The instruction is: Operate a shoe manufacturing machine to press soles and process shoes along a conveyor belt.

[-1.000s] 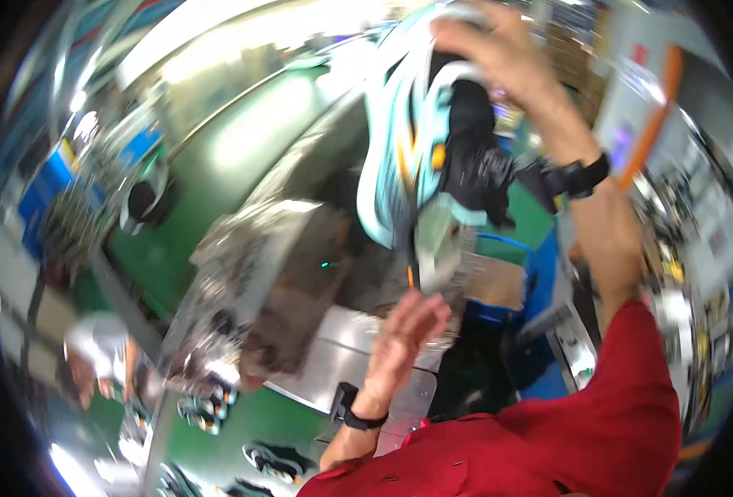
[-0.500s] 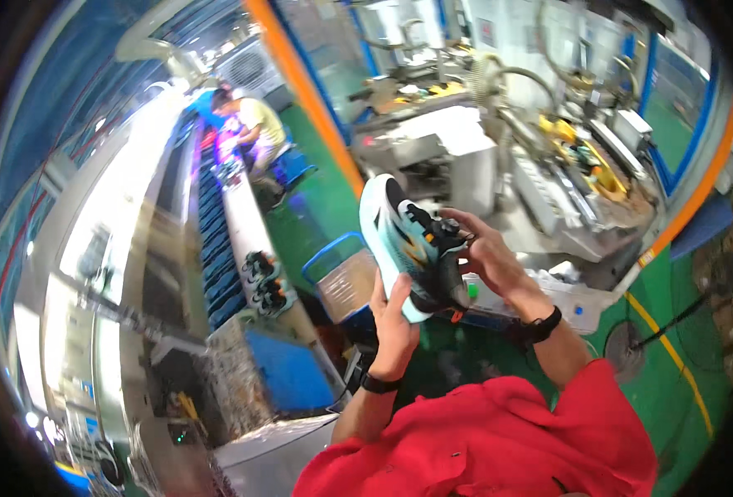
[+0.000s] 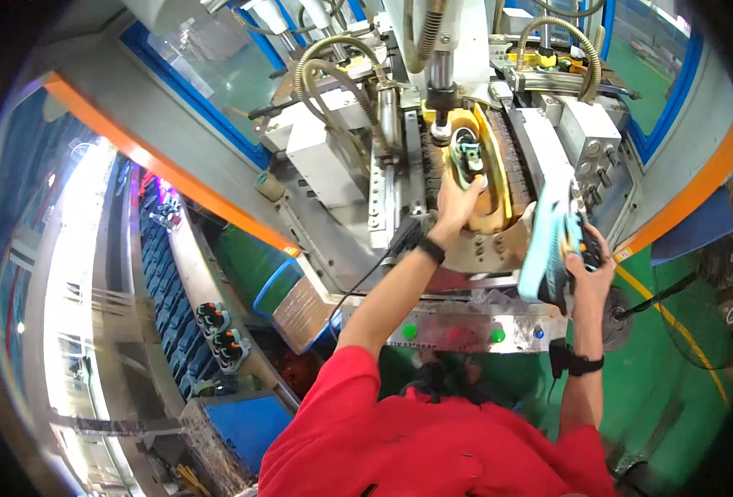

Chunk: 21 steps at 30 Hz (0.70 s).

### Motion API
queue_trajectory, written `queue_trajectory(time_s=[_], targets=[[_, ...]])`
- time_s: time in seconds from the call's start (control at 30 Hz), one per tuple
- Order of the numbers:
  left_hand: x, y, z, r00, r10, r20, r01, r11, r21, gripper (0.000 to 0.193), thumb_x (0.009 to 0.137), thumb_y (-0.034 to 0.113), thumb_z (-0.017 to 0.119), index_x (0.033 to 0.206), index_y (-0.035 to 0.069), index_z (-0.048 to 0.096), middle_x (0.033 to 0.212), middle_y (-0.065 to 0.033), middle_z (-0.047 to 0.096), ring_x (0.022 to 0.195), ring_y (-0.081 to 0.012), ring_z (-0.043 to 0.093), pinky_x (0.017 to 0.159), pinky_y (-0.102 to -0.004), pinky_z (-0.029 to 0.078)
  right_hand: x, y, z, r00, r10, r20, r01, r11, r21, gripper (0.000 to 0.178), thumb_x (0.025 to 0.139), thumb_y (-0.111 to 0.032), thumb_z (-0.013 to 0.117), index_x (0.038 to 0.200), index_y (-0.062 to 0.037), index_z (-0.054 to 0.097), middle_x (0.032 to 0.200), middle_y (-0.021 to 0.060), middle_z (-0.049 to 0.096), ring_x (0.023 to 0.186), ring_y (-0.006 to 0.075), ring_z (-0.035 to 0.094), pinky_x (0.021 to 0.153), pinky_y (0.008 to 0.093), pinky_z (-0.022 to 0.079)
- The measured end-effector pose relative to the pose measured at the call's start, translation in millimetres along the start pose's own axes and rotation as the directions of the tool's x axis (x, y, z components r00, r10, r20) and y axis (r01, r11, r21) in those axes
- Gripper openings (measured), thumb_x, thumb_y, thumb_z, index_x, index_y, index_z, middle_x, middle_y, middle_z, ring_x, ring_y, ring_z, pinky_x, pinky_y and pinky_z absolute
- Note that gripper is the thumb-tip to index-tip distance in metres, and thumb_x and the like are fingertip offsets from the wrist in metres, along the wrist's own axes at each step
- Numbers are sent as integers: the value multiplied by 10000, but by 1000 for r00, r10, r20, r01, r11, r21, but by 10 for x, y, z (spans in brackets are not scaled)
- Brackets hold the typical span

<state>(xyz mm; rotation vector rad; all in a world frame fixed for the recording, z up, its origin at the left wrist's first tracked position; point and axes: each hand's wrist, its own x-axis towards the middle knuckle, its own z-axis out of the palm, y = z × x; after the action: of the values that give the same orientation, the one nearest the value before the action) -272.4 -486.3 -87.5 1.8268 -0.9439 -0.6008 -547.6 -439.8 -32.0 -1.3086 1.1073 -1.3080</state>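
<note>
My right hand [image 3: 590, 272] grips a sneaker [image 3: 546, 248] with a pale teal sole and a dark upper, tilted upright at the machine's front right. The sneaker is slightly blurred. My left hand [image 3: 459, 201] reaches into the press and closes round the near end of a second sneaker [image 3: 468, 155], teal and black. That one sits between yellow pads [image 3: 499, 157], under a vertical metal ram [image 3: 441, 83]. Part of its near end is hidden by my fingers.
White metal blocks [image 3: 321, 157] and hoses flank the press. Green buttons [image 3: 498, 335] line its front panel. At left, a conveyor [image 3: 161, 282] runs beside a ledge bearing dark shoes [image 3: 224, 335]. A blue-rimmed crate [image 3: 300, 313] and an orange-edged frame [image 3: 167, 174] stand nearer.
The view has swung right to face the press. My left hand has let go of the first sneaker and reached to the one inside; my right hand has carried the first sneaker rightward.
</note>
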Motion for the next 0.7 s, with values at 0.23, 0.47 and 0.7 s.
queue_trajectory(time_s=[0.23,0.47,0.7], targets=[[1293,-645,389,986,-32,-165,94,921,379,671,757,171,653,1288,-134,376,1085,-319,611,1005,-445,615,888,-510,494,106,-328,-145,984,-49,-170,7,971,-240,520,740,-29,651,1246,29,545,1070,73,605,867,113,587,791,245,488],[864,-453,-432,918,-326,228,394,668,-632,274,745,44,676,1001,-45,633,978,-166,686,866,-266,678,807,-368,536,1568,-537,441,999,11,39,14,804,-595,517,671,-204,747,1113,29,613,937,117,649,839,153,600,759,291,488],[-1111,-122,-2087,827,-330,454,561,438,-703,353,779,55,717,1097,-40,595,1003,-95,654,859,-183,663,765,-326,556,2273,-21,2436,883,312,350,192,440,-877,612,632,-321,771,1102,40,621,1079,267,652,1029,361,643,876,407,510]])
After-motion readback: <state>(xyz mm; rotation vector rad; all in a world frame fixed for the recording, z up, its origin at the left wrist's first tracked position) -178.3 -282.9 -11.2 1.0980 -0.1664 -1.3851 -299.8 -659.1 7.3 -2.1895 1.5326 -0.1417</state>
